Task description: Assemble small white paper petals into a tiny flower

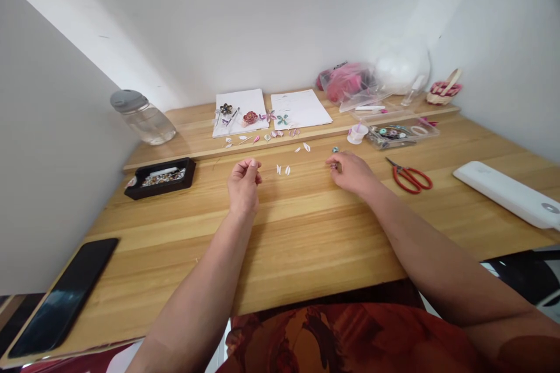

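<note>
My left hand (pixel 245 182) is closed in a pinch above the wooden table, left of some small white petal-shaped pieces (pixel 283 170). Whatever its fingertips hold is too fine to make out. On the right, my right hand (pixel 350 171) has its fingers curled down at the tabletop, around something small and purplish that is mostly hidden. Just beyond those fingers lies a small blue-green piece (pixel 335 150). Two more white pieces (pixel 307 147) rest between the hands, farther back. Red-handled pliers (pixel 410 176) lie to the right of my right hand.
A black tray of beads (pixel 161 178), a bottle (pixel 143 118) and a phone (pixel 63 297) are at left. Behind are paper sheets (pixel 301 109) and flower ornaments (pixel 250 118). At right are a clear box (pixel 400 133), a white spool (pixel 357 133), a basket (pixel 444 92) and a white device (pixel 507 192).
</note>
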The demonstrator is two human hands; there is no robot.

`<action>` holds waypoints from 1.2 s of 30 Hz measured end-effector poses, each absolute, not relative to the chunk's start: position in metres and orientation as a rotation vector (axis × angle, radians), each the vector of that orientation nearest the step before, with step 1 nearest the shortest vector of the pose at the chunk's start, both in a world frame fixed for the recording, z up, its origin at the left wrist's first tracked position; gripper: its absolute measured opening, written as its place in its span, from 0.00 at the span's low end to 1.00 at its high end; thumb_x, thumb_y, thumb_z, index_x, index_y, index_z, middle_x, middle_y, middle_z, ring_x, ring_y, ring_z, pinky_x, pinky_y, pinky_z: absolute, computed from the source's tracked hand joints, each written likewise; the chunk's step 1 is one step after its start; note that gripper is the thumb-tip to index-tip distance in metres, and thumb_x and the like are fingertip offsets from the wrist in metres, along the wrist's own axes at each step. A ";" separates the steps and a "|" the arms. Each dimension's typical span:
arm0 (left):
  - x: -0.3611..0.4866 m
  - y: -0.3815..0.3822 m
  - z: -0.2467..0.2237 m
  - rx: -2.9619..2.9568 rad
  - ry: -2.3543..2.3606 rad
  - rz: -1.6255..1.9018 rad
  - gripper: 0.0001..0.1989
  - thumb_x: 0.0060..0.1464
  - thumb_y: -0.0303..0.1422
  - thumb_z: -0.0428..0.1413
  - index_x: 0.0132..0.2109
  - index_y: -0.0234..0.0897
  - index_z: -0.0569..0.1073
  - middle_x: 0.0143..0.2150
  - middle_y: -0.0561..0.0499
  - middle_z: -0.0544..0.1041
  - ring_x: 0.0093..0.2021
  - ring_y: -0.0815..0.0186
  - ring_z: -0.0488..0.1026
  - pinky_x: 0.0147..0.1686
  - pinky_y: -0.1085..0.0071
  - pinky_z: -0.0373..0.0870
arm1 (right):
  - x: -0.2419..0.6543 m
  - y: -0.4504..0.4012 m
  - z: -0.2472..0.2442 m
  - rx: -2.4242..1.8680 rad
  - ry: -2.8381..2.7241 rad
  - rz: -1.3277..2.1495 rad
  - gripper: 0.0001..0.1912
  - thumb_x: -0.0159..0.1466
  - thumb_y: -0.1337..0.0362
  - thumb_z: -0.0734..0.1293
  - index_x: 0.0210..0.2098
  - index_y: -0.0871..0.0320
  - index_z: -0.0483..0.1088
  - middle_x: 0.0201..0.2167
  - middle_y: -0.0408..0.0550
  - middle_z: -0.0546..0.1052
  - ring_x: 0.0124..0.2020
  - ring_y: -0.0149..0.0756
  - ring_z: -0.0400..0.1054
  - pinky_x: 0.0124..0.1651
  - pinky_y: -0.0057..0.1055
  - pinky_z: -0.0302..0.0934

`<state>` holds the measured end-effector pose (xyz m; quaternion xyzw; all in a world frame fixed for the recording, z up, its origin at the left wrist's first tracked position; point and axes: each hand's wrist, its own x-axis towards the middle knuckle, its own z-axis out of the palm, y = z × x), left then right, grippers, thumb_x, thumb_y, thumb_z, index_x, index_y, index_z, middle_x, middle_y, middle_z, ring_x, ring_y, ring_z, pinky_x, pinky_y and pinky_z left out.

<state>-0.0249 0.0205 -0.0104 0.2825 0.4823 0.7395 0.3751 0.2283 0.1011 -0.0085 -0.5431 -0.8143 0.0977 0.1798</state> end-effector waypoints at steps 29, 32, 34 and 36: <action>0.005 0.000 -0.002 1.057 1.153 1.520 0.13 0.45 0.40 0.68 0.33 0.35 0.77 0.27 0.54 0.72 0.24 0.76 0.60 0.26 0.75 0.57 | 0.173 0.038 0.031 -0.846 -1.646 1.474 0.23 0.57 0.63 0.68 0.53 0.52 0.68 0.56 0.54 0.73 0.51 0.42 0.72 0.35 0.31 0.67; 0.006 -0.001 0.001 1.054 1.106 1.502 0.14 0.46 0.40 0.68 0.33 0.35 0.77 0.28 0.53 0.73 0.25 0.74 0.63 0.28 0.74 0.60 | 0.161 0.034 0.035 -0.862 -1.522 1.708 0.23 0.56 0.64 0.70 0.51 0.53 0.69 0.50 0.53 0.76 0.43 0.38 0.73 0.29 0.27 0.64; 0.006 0.000 0.000 1.039 1.100 1.493 0.14 0.47 0.41 0.67 0.34 0.35 0.76 0.28 0.52 0.74 0.25 0.74 0.64 0.28 0.74 0.61 | 0.157 0.038 0.035 -0.951 -1.538 1.749 0.17 0.55 0.64 0.71 0.45 0.56 0.71 0.39 0.50 0.78 0.31 0.32 0.72 0.24 0.24 0.58; 0.004 0.001 -0.002 1.016 1.119 1.503 0.15 0.46 0.42 0.67 0.34 0.35 0.76 0.28 0.53 0.73 0.23 0.75 0.62 0.26 0.75 0.59 | 0.155 0.043 0.034 -1.038 -1.607 1.709 0.11 0.54 0.62 0.72 0.36 0.58 0.72 0.30 0.45 0.76 0.23 0.27 0.65 0.21 0.24 0.52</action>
